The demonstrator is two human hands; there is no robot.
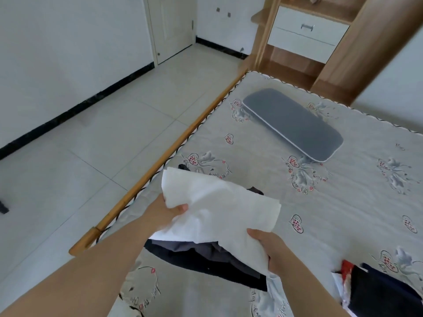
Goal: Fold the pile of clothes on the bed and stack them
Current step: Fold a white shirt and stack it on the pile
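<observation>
currently: white garment (212, 207), lifted above the dark clothes (206, 255) on the bed (320, 213); left hand (169, 210) pinches one edge, right hand (270, 250) grips the other. step judged: opening it out to fold. next calls for laying it flat, edges aligned.

Setting: a bedroom in a home. Evidence: a bed (343, 202) fills the right half of the view, its mattress covered in a grey quilted sheet printed with hearts and leaves, edged by a wooden side rail (160, 163). A flat grey pillow (295, 124) lies near the far end. Loose garments, among them a dark pile (206, 257), lie on the sheet. Beyond the bed stands a wooden wardrobe unit with white drawers (306, 30). Pale floor tiles (91, 133), white walls with black skirting, a closed white door (171, 24).
</observation>
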